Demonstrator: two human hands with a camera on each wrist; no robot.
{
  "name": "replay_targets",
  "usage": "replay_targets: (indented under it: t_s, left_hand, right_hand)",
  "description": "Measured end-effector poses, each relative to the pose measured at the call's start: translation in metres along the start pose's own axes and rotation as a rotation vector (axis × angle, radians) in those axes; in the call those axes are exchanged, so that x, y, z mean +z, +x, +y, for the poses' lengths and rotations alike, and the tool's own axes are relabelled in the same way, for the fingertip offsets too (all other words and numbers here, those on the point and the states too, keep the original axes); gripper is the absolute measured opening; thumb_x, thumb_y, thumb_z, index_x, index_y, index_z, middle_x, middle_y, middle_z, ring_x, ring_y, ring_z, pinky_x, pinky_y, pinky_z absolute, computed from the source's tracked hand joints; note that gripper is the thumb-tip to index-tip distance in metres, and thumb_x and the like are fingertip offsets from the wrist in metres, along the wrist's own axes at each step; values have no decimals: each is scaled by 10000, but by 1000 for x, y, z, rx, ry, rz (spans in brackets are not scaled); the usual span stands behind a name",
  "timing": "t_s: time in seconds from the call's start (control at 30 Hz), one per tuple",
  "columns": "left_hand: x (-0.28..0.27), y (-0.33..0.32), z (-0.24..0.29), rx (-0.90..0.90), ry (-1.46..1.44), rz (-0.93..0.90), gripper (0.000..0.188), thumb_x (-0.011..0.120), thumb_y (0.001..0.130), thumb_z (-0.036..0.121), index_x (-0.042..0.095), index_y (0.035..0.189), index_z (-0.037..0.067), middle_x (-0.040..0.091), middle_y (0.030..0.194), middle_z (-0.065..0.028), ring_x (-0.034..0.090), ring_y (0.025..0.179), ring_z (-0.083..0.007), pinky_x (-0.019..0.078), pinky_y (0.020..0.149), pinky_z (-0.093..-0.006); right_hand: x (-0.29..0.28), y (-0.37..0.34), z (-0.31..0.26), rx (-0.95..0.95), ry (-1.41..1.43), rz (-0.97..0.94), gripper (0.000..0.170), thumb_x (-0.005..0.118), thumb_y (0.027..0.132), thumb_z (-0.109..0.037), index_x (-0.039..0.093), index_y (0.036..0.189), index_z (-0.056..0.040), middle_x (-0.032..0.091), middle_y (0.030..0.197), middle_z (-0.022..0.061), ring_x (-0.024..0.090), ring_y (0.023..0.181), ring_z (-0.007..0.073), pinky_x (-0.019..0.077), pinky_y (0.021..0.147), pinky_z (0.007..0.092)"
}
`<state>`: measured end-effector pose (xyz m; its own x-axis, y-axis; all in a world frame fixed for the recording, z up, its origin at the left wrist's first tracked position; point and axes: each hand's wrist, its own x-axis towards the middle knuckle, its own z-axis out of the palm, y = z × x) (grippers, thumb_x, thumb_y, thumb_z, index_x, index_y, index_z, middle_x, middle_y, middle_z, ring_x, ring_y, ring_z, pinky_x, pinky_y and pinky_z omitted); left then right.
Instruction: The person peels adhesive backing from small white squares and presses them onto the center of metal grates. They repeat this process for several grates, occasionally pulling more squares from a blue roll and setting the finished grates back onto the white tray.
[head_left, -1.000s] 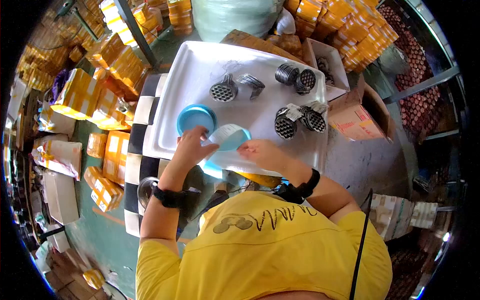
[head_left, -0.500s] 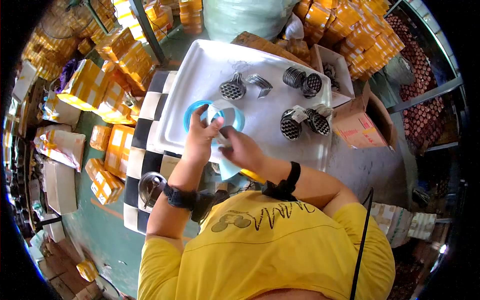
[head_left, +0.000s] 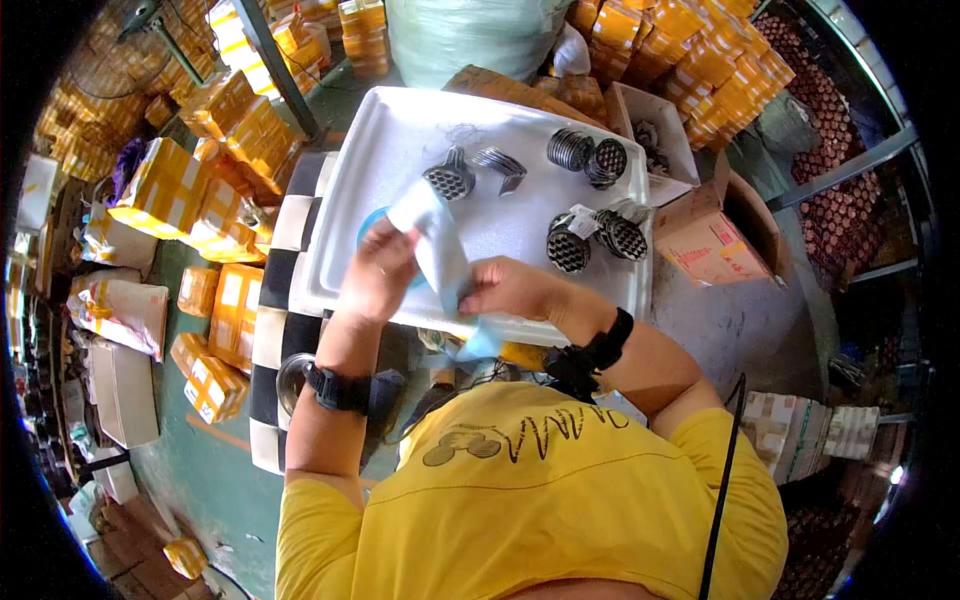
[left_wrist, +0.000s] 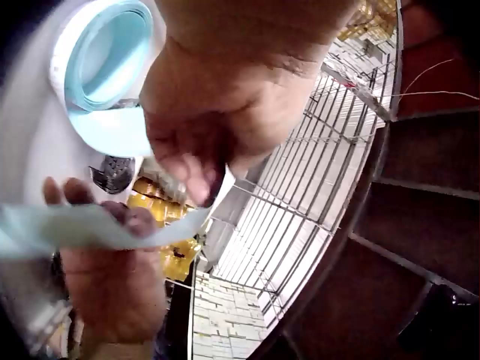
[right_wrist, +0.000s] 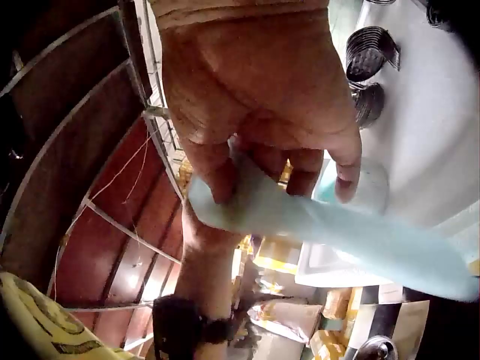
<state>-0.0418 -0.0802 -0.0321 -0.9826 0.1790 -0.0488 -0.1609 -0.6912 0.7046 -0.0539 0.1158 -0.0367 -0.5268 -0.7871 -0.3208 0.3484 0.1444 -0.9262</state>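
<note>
A pale blue and white paper strip (head_left: 440,245) runs between both hands, slack and partly blurred. My left hand (head_left: 380,272) pinches it near the front left of the white tray (head_left: 385,125); the left wrist view shows the fingertips on the strip. On the right, my right hand (head_left: 515,288) pinches the strip between thumb and finger, seen close in the right wrist view. A blue roll of strip (left_wrist: 79,75) lies on the tray, mostly hidden behind the left hand in the head view. Another length of strip (head_left: 482,342) hangs by the tray's front edge.
Black perforated round pieces (head_left: 450,180) lie in several groups on the tray, some with a label (head_left: 585,222). An open cardboard box (head_left: 715,245) stands to the right. Taped boxes (head_left: 235,310) fill the left floor. A metal bowl (head_left: 292,380) sits beside the left forearm.
Half a second ago the hands were together over the roll. Now they have moved apart, with the strip raised between them. The black pieces have stayed put.
</note>
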Motion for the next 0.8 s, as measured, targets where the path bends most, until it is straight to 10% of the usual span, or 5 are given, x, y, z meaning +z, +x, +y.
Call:
replay_targets:
  t_s: [0.2,0.3,0.37,0.43,0.8]
  left_hand:
    - [-7,10,49,281,-57,194,208,412,885,73,476,1072,7,595,927,-114,608,833,-189,509,772,-337]
    - [-13,-7,38,184,154,205,229,427,877,66,460,1092,-8,593,922,-112,611,803,-174,529,693,-295]
    - [-15,-16,19,82,169,192,253,444,861,40,466,1111,6,589,916,-88,605,783,-158,533,653,-280]
    - [0,-24,7,6,134,180,255,459,851,31,484,1105,18,589,926,-79,601,803,-168,531,671,-302]
    - [3,-35,-23,-136,22,208,346,498,881,230,487,1102,-37,571,1000,-93,566,883,-175,452,777,-305]
  right_hand:
    - [-11,-14,39,118,-882,-441,211,580,817,-141,577,978,-4,613,911,58,545,830,120,427,772,264]
    - [-6,-28,7,96,-891,66,254,555,840,-183,545,1021,-5,593,956,73,544,843,136,432,759,266]
    - [-11,-21,0,-177,-330,345,269,554,843,-125,486,1076,-10,565,949,83,536,890,143,446,786,277]
    - [0,-6,-13,-474,-19,432,299,569,825,-68,451,1092,-8,558,935,75,541,866,139,455,773,267]
    - [32,7,-8,-504,-350,440,347,560,764,32,435,1084,-11,554,823,92,563,741,155,463,689,278]
